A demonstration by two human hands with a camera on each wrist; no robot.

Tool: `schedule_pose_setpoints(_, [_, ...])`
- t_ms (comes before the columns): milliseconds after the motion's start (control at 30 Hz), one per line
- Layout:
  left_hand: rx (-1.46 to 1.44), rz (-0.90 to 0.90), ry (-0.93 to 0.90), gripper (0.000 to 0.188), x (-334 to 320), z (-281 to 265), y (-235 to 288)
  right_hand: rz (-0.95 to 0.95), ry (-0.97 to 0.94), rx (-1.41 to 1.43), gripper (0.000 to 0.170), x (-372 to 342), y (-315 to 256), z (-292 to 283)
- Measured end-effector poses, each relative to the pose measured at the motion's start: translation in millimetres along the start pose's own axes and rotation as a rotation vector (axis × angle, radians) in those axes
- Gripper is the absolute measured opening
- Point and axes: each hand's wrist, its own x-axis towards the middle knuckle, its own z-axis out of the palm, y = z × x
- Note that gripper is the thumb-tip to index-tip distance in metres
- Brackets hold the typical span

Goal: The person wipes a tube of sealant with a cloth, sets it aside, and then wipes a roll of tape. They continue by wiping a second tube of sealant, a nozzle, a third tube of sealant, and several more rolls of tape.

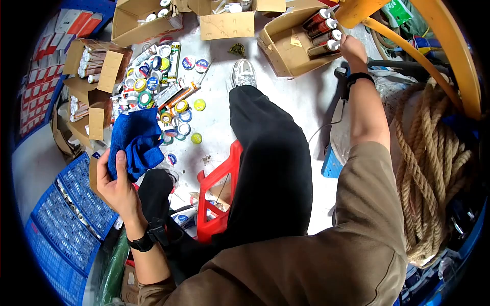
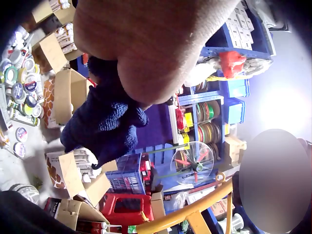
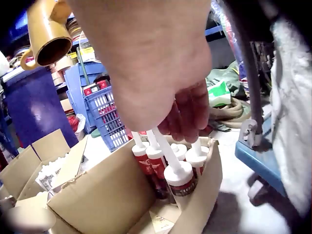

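Observation:
In the head view my left hand [image 1: 120, 186] holds a blue cloth [image 1: 133, 137] at its near edge, thumb on top. The same cloth [image 2: 105, 122] hangs dark and folded below the hand in the left wrist view. My right hand [image 1: 354, 52] is at the right wall of an open cardboard box [image 1: 283, 51] that holds several sealant tubes [image 1: 319, 28] with white nozzles. In the right wrist view, its curled fingers [image 3: 187, 114] grip a white nozzle [image 3: 196, 147] at the fingertips. A nearer sealant tube [image 3: 181, 179] leans in the box, its nozzle rising toward the palm.
Rolls of tape [image 1: 153, 81] and loose tubes lie piled on the floor at left. More open cartons [image 1: 140, 23] stand beyond. A red stool [image 1: 222, 204] is by my legs. Coiled rope [image 1: 429, 168] and a yellow metal frame [image 1: 444, 30] are on the right.

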Motion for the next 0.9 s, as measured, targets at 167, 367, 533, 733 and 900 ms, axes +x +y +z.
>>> schedule_pose_setpoints(167, [-0.008,-0.028,-0.002,0.021,2,1,-7,0.178,0.134,0.345,0.038,-12,4,15])
schedule_pose_setpoints(367, [-0.004,-0.052,-0.026,0.022,0,9,-10,0.035,0.131,0.431,0.03,-10,19,55])
schedule_pose_setpoints(533, [-0.011,-0.09,-0.047,0.022,0,17,-10,-0.223,0.289,0.25,0.045,-14,12,77])
schedule_pose_setpoints(733, [0.01,-0.133,-0.051,0.021,0,20,-10,0.013,0.13,0.224,0.033,-16,4,78])
schedule_pose_setpoints(900, [-0.014,-0.15,-0.061,0.021,-2,22,-9,-0.105,0.29,0.177,0.029,-17,0,76])
